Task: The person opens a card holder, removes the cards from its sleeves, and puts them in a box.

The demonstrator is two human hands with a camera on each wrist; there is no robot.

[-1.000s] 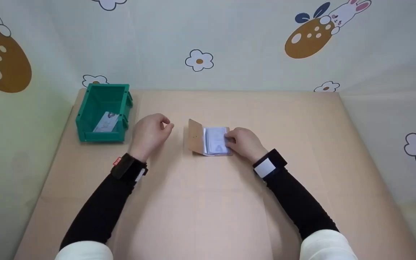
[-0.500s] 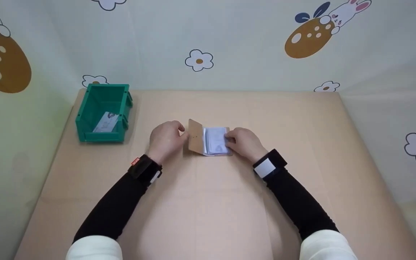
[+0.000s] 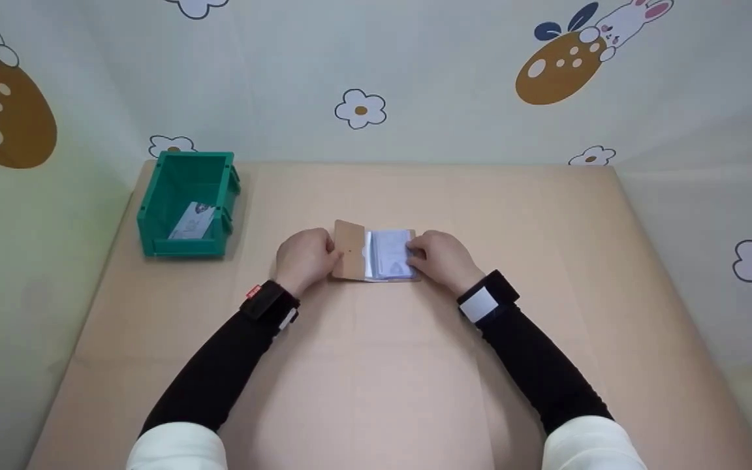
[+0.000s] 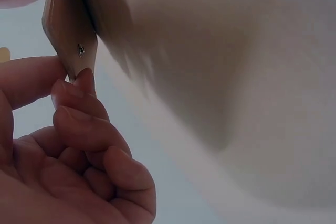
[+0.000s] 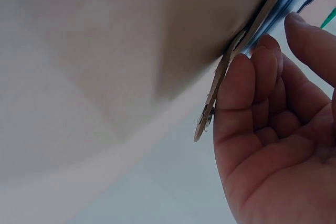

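A small tan card holder (image 3: 351,254) lies unfolded on the table in the head view, with clear plastic sleeves (image 3: 391,253) on its right half. Its left cover is tilted up a little. My left hand (image 3: 303,260) pinches the outer edge of that cover; in the left wrist view the thumb and fingers meet at the cover's edge (image 4: 79,40), near a metal snap. At the opposite side, my right hand (image 3: 446,258) holds the right edge, thumb over the sleeves. The right wrist view shows its curled fingers (image 5: 236,85) against the cover and the stacked sleeves (image 5: 286,9).
A green plastic bin (image 3: 187,247) stands at the table's back left, with a pale printed card (image 3: 194,220) inside. Patterned cloth walls (image 3: 415,78) rise behind and beside the tan tabletop (image 3: 363,365).
My left hand has moved right from beside the bin and taken hold of the left cover. That cover now leans further outward to the left. The right hand has stayed in place.
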